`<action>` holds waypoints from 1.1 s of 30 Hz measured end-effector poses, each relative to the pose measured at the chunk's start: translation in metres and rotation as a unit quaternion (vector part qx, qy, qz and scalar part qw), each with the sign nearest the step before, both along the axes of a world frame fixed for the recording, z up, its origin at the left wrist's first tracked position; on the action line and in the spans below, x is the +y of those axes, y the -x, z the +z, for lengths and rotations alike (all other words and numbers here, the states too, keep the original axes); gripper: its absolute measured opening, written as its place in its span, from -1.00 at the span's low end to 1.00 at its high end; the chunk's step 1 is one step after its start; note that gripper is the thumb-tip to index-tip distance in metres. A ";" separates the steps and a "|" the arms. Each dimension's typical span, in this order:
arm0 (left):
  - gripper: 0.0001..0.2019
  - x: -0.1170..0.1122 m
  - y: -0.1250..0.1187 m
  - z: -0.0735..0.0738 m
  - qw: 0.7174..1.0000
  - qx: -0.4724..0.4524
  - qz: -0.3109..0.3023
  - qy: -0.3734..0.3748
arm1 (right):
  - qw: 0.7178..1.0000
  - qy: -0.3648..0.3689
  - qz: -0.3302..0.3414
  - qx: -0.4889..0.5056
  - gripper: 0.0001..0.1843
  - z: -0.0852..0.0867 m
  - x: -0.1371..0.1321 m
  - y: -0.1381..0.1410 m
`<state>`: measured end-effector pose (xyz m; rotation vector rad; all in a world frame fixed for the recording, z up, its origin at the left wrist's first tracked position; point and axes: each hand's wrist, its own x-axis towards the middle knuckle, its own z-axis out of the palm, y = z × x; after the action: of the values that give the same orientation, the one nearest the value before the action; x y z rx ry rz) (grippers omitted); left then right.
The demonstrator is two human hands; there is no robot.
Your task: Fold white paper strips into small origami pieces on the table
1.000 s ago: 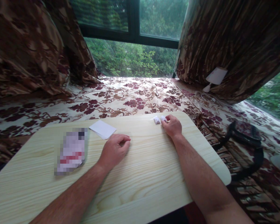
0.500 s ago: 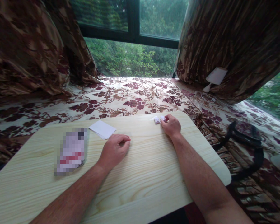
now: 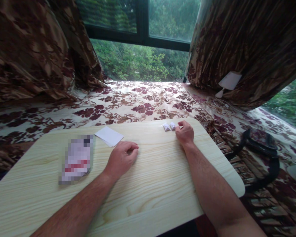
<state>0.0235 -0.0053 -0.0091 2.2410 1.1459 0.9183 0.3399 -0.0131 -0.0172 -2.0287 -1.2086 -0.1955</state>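
Two small white folded paper pieces, one (image 3: 166,127) to the left and the other (image 3: 172,126) to the right, sit side by side by the far edge of the wood-grain table (image 3: 148,184). Just right of them is my right hand (image 3: 185,132), thumb and index finger apart, with nothing seen in it. My left hand (image 3: 122,157) rests on the tabletop in a loose curl, thumb against the fingers; nothing shows in its grip. Behind the left hand lies a small stack of white paper sheets (image 3: 109,136).
A pixelated flat item (image 3: 76,158) lies on the table's left side. Beyond the table spreads floral fabric (image 3: 143,98) under a window with curtains. To the right are a small white lamp (image 3: 230,80) and a black-strapped bag (image 3: 261,143).
My right hand has let go of the right-hand paper piece and moved slightly right, away from it. The left hand stays in place.
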 end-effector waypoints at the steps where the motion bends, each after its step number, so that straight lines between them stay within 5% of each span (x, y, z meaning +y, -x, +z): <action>1: -0.86 0.000 0.000 0.000 1.000 0.001 0.000 0.001 | 1.000 0.002 0.001 0.000 -0.79 0.000 -0.001 -0.001; 8: -0.83 -0.001 0.001 0.001 1.000 -0.019 0.015 0.005 | 1.000 0.008 0.020 -0.021 -0.80 0.012 -0.010 0.017; 14: -0.82 -0.001 0.004 0.001 0.999 -0.014 0.033 -0.006 | 0.967 0.064 0.242 -0.035 -0.82 0.037 -0.024 0.072; 18: -0.83 -0.003 0.007 0.005 0.997 0.009 0.062 -0.043 | 0.942 0.109 0.316 -0.035 -0.80 0.044 -0.021 0.099; 21: -0.83 -0.004 0.010 0.010 0.995 0.029 0.062 -0.076 | 0.942 0.100 0.320 0.000 -0.84 0.041 -0.009 0.113; 28: -0.79 0.004 0.027 0.016 0.978 0.088 0.147 -0.117 | 0.972 0.012 0.211 0.107 -0.83 0.015 0.002 0.139; 33: -0.73 0.011 0.036 0.012 0.960 0.159 0.196 -0.118 | 0.974 -0.021 0.205 0.091 -0.84 0.003 -0.003 0.140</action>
<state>-0.0122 0.0059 0.0034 2.4651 1.7557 0.8994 0.2002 -0.0159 -0.0140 -1.6755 -1.4573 0.1614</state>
